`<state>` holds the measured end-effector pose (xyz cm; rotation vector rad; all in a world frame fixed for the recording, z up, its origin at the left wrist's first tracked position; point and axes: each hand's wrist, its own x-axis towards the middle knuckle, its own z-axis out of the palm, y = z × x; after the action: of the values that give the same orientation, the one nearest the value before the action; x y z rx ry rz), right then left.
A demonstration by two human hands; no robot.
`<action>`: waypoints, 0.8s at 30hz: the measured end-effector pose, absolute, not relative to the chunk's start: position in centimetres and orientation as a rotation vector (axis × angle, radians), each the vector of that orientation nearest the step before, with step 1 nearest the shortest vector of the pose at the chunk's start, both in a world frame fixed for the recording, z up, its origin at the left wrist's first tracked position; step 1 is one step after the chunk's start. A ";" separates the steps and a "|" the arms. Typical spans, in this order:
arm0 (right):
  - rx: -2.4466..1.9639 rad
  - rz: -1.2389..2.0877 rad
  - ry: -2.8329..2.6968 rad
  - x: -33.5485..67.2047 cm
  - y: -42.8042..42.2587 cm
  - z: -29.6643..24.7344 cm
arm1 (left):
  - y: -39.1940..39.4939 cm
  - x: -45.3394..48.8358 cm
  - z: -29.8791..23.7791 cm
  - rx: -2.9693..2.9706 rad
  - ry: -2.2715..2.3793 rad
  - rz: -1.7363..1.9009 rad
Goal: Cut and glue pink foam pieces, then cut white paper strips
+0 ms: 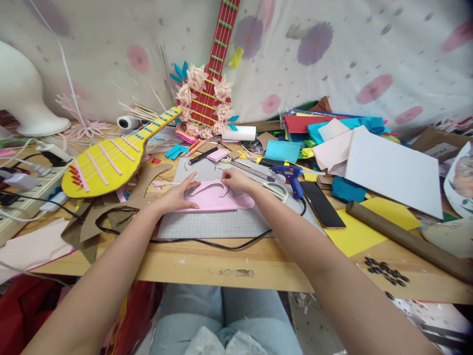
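Note:
A pink craft sheet (212,203) lies on a grey cutting mat (221,226) in front of me. On top of it is a curved pink cut-out strip (207,186). My left hand (181,195) rests at the sheet's left side, thumb and fingers spread around the strip's left end. My right hand (236,180) is closed in a pinch at the strip's right end; its fingertips are partly hidden. A rounded pink piece (244,201) sticks out at the sheet's right. Scissors with pale handles (276,191) lie beside my right wrist.
A blue glue gun (290,178) and a phone (323,204) lie to the right, the gun's black cord crossing the mat's front edge. A yellow paper lute (105,165) and a red one with flowers (205,101) stand behind. A brown roll (402,239) lies near black beads (386,271).

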<state>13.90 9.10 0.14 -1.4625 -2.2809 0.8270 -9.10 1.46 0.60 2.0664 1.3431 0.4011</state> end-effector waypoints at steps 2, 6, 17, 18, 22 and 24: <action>-1.516 0.749 -2.314 13.8 9.1 0.1 | 1.5 -9.1 0.7 2.071 1.351 0.391; -1.569 0.655 -2.363 13.5 9.0 0.3 | 1.4 -9.0 0.8 2.067 1.352 0.387; -1.643 0.519 -2.475 12.8 7.9 1.4 | 2.0 -9.5 0.4 2.290 1.240 0.203; -1.644 0.494 -2.487 12.7 7.8 1.4 | 2.1 -9.5 0.3 2.305 1.237 0.184; -1.636 0.411 -2.504 12.4 7.4 0.9 | 2.2 -9.5 0.2 2.337 1.244 0.147; -1.616 0.362 -2.474 12.5 7.3 0.6 | 2.2 -9.5 0.2 2.352 1.244 0.136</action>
<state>12.51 7.30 0.58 -1.6155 -2.4745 0.3621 -9.51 2.16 0.22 2.3518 1.2436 0.1364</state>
